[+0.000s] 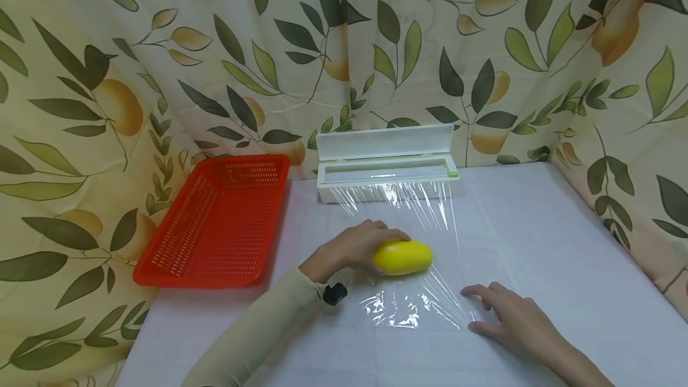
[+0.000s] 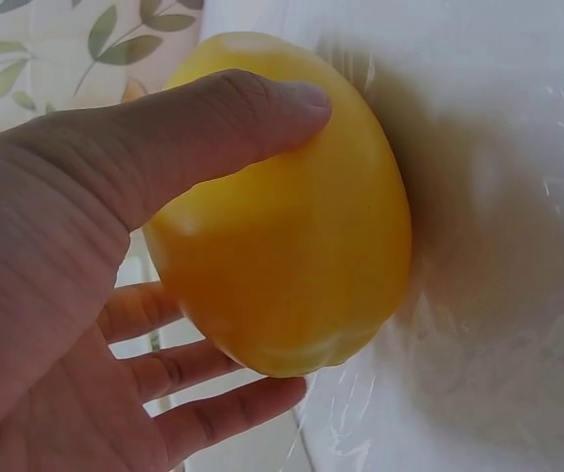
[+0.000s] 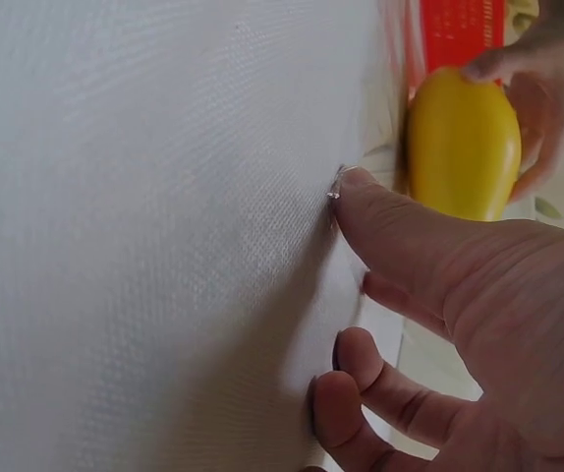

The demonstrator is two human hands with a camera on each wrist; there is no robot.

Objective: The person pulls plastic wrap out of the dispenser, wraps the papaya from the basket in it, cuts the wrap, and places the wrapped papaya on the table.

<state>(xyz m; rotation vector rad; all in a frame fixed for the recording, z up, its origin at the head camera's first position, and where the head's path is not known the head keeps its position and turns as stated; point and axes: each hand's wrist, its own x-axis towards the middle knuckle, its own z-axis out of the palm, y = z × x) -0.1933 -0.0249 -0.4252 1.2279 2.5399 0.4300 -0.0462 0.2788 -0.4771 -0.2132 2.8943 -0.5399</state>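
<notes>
One yellow fruit [image 1: 405, 257] sits near the middle of the white table [image 1: 543, 237], over a stretched sheet of plastic wrap [image 1: 398, 309]. The left hand [image 1: 362, 246] grips its left end, thumb on one side and fingers around the other. At the sheet's near right corner, the right hand [image 1: 513, 318] has thumb and forefinger apart and the other fingers loosely bent; its thumb tip touches the wrap's edge. On the far side, the wrap runs from a white box [image 1: 384, 145] with its lid raised. Left of that lies a red basket [image 1: 215, 249].
</notes>
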